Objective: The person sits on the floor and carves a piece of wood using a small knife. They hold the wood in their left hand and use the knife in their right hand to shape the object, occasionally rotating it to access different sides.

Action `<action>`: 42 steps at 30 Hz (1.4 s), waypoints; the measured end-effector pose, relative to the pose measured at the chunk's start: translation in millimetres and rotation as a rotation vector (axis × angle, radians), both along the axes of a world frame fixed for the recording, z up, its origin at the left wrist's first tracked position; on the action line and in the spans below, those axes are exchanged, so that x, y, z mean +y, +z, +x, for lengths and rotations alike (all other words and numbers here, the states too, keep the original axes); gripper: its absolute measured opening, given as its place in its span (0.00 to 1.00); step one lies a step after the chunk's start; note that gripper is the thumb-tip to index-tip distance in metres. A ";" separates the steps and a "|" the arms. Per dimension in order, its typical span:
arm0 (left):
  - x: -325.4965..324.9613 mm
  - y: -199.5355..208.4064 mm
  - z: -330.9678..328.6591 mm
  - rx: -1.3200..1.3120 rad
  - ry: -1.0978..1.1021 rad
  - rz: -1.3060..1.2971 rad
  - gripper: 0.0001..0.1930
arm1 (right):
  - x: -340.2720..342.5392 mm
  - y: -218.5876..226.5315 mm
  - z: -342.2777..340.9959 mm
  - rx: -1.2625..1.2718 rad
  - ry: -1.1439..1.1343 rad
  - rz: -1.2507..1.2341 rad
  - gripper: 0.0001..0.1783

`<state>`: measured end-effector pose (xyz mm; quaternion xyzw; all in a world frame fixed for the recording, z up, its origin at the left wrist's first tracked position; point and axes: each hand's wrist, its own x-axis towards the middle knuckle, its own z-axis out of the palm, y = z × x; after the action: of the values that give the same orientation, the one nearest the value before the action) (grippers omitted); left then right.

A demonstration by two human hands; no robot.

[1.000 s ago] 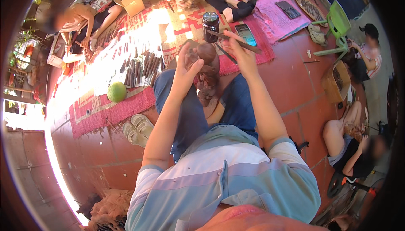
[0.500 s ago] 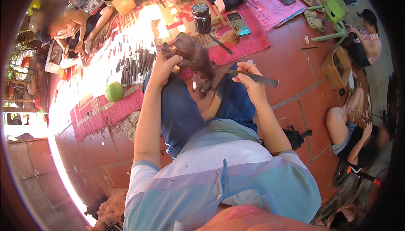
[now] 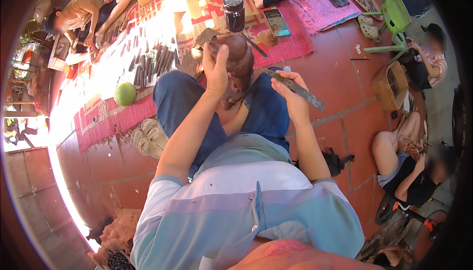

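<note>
A dark brown carved wooden figure (image 3: 240, 55) stands between my knees, its rounded top away from me. My left hand (image 3: 215, 72) is closed round the figure's left side, thumb upward; part of its grip is hidden. In my right hand (image 3: 291, 103) is a flat grey metal carving chisel (image 3: 306, 95), held between thumb and fingers. Its one end points toward the figure, apart from it, and the other sticks out to the right. Beyond the figure, a dark narrow tool (image 3: 256, 47) lies on the red mat (image 3: 298, 48).
Rows of carving tools (image 3: 160, 60) lie on the mat to the left, near a green round fruit (image 3: 125, 94). A dark canister (image 3: 234, 12) and a phone (image 3: 277, 23) are ahead. Sandals (image 3: 150, 137) lie by my left knee. Other people sit around; a green chair (image 3: 395, 13) stands right.
My left hand has shifted right and turned, and the figure has tilted more upright. The chisel has turned in my right hand, which moved slightly down and left.
</note>
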<state>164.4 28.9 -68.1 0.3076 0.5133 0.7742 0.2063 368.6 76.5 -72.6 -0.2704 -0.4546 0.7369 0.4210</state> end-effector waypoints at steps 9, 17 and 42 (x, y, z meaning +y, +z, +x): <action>3.4 17.0 -11.5 -0.153 0.109 -0.035 0.09 | 3.0 -7.8 -1.3 0.020 -0.016 0.005 0.07; -2.9 27.6 0.6 -0.179 0.069 -0.090 0.10 | -12.7 3.1 -11.9 0.058 0.008 -0.058 0.10; -34.5 32.3 -32.4 -0.106 -0.269 -0.154 0.21 | -10.3 4.6 -66.9 -0.344 0.048 0.824 0.04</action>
<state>132.0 -5.6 -35.8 0.3156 0.5135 0.7131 0.3580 301.8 66.3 -68.0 -0.1884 -0.7797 0.4480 0.3947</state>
